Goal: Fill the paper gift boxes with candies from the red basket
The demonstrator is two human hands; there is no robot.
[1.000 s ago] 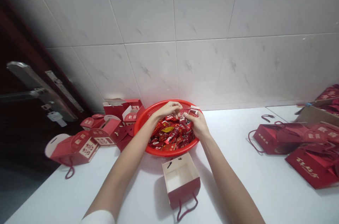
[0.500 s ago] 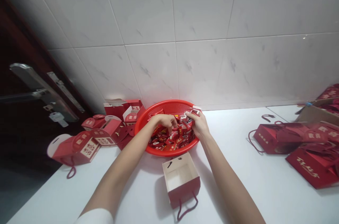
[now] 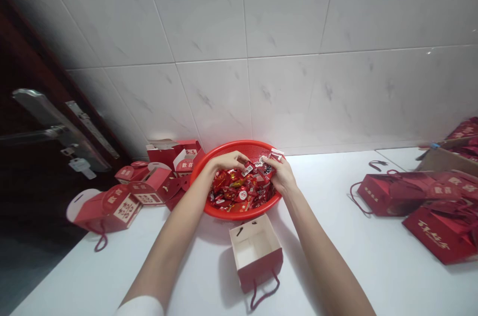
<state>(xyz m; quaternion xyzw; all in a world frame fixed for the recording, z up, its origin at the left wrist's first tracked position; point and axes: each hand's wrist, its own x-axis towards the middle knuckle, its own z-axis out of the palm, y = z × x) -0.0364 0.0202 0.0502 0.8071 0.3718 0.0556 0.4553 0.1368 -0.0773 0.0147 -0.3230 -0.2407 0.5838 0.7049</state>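
A red plastic basket (image 3: pixel 236 215) full of wrapped candies (image 3: pixel 239 195) stands against the tiled wall. Over its middle, my left hand (image 3: pixel 230 160) pinches a small red-wrapped candy (image 3: pixel 247 170) with a white label. My right hand (image 3: pixel 283 176) is closed at the basket's right rim around several wrapped candies (image 3: pixel 266 165), some with white wrapper parts. Just in front of the basket sits an open red gift box (image 3: pixel 259 270), its pale inside bare and its cord handle hanging toward me.
Red gift boxes (image 3: pixel 112 206) are grouped on the left, near a dark door with a metal handle (image 3: pixel 52 131). More closed red boxes (image 3: pixel 392 194) stand on the right, beside a cardboard carton (image 3: pixel 442 154). A short dark cord (image 3: pixel 377 164) lies near the wall.
My left hand has risen from among the candies toward the back of the basket and now has a candy in its fingers. My right hand has barely moved.
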